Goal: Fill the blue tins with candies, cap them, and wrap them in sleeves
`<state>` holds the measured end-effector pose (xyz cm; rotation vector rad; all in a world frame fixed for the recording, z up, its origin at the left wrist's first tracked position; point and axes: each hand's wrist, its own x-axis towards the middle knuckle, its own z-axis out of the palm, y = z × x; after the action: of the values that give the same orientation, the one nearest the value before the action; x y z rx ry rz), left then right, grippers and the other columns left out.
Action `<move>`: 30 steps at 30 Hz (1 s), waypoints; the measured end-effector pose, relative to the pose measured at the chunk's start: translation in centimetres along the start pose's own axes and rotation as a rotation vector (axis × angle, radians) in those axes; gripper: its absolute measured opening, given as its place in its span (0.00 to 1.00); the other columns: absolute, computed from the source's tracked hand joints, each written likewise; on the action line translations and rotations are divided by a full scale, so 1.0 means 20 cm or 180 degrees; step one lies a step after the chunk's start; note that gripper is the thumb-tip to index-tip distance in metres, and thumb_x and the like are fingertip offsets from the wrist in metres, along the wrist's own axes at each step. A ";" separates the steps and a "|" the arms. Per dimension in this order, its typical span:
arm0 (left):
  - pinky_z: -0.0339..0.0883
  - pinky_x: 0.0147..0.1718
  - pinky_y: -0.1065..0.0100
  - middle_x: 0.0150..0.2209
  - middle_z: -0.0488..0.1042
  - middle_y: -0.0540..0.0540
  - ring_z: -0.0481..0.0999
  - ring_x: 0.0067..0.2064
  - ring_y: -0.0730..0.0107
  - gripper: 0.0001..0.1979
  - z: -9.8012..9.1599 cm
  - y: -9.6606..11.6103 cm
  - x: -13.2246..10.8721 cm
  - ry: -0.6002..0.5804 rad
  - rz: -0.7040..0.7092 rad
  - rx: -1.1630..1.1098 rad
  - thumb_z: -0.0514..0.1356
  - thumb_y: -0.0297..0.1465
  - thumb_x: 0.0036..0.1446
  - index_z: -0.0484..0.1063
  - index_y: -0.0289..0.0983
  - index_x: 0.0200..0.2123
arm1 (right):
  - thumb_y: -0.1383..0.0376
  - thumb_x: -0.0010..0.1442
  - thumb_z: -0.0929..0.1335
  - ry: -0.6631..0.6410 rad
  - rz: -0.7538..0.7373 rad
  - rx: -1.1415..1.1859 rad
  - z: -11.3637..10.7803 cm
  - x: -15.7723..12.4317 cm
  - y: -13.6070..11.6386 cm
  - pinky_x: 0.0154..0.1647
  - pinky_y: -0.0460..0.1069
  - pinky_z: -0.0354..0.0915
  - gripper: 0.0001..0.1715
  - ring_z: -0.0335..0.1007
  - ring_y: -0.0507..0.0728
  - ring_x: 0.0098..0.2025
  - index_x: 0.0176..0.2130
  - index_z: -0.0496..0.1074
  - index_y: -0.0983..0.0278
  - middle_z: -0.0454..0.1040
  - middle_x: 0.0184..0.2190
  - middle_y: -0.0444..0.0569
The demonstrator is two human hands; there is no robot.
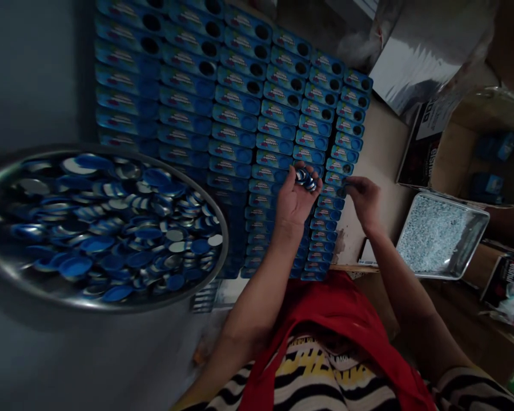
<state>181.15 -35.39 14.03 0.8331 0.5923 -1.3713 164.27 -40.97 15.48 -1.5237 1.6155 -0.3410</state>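
Note:
My left hand (294,198) is curled around a small stack of blue round lids (305,178), held palm-up above the rows of blue boxes (257,123). My right hand (363,198) is pinched at the right edge of those rows, fingertips pressing on a blue box (341,191) near the column's lower end. Many of the boxes show a round dark hole on top; those nearer me appear covered.
A large metal bowl (188,294) full of blue and silver lids stands at the left. A metal tray (475,220) of small pale pellets sits at the right, beside cardboard boxes (449,154) and silver foil bags (424,51). I wear a red apron.

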 end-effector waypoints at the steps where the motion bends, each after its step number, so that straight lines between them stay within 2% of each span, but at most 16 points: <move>1: 0.79 0.48 0.66 0.37 0.80 0.49 0.83 0.42 0.70 0.12 -0.01 0.01 0.00 -0.0006 0.0020 0.0007 0.69 0.41 0.70 0.76 0.42 0.38 | 0.64 0.60 0.71 0.0083 -0.0039 -0.0363 -0.02 0.05 0.01 0.49 0.54 0.75 0.14 0.82 0.60 0.43 0.44 0.83 0.62 0.85 0.41 0.51; 5: 0.80 0.52 0.64 0.38 0.81 0.49 0.85 0.44 0.68 0.11 -0.03 0.00 0.05 -0.0100 0.0076 -0.0079 0.70 0.40 0.69 0.77 0.40 0.39 | 0.69 0.56 0.72 0.0045 -0.0237 -0.1610 -0.06 0.21 -0.01 0.50 0.55 0.72 0.10 0.80 0.62 0.44 0.38 0.84 0.62 0.83 0.40 0.52; 11: 0.78 0.60 0.61 0.41 0.84 0.48 0.86 0.53 0.65 0.12 -0.01 -0.03 0.08 -0.0220 0.0070 0.0091 0.67 0.42 0.71 0.77 0.41 0.41 | 0.67 0.58 0.71 0.0179 -0.0500 -0.1702 -0.08 0.33 -0.09 0.50 0.55 0.72 0.10 0.79 0.61 0.43 0.39 0.83 0.63 0.82 0.40 0.51; 15: 0.77 0.63 0.59 0.42 0.85 0.47 0.85 0.58 0.62 0.12 0.04 -0.02 0.09 -0.0250 0.0068 0.0196 0.64 0.42 0.74 0.77 0.41 0.41 | 0.67 0.56 0.72 -0.0105 -0.0345 -0.2139 -0.06 0.41 -0.12 0.49 0.56 0.72 0.07 0.78 0.62 0.43 0.37 0.80 0.62 0.82 0.40 0.50; 21: 0.74 0.67 0.57 0.46 0.86 0.46 0.80 0.67 0.59 0.14 0.07 -0.01 0.14 -0.0201 -0.0075 0.0301 0.57 0.41 0.78 0.78 0.41 0.44 | 0.67 0.59 0.72 -0.0485 -0.0136 -0.2694 -0.03 0.47 -0.17 0.49 0.58 0.72 0.10 0.78 0.66 0.46 0.43 0.76 0.59 0.82 0.43 0.52; 26: 0.73 0.67 0.55 0.49 0.85 0.45 0.78 0.69 0.56 0.12 0.06 0.00 0.12 -0.0285 -0.0005 0.0372 0.64 0.44 0.73 0.77 0.41 0.45 | 0.62 0.58 0.77 -0.0661 -0.0250 -0.2889 -0.06 0.54 -0.16 0.50 0.60 0.74 0.13 0.78 0.68 0.48 0.43 0.78 0.61 0.83 0.44 0.54; 30: 0.75 0.64 0.56 0.45 0.85 0.45 0.80 0.66 0.57 0.12 0.05 0.00 0.07 -0.0276 0.0065 0.0428 0.67 0.43 0.71 0.77 0.41 0.42 | 0.56 0.57 0.80 -0.0650 -0.0442 -0.2932 -0.08 0.61 -0.15 0.49 0.59 0.75 0.18 0.80 0.67 0.48 0.43 0.80 0.62 0.83 0.44 0.55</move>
<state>181.14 -37.02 13.51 0.8801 0.4271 -1.4329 166.64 -53.35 13.66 -2.2524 1.5735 0.5604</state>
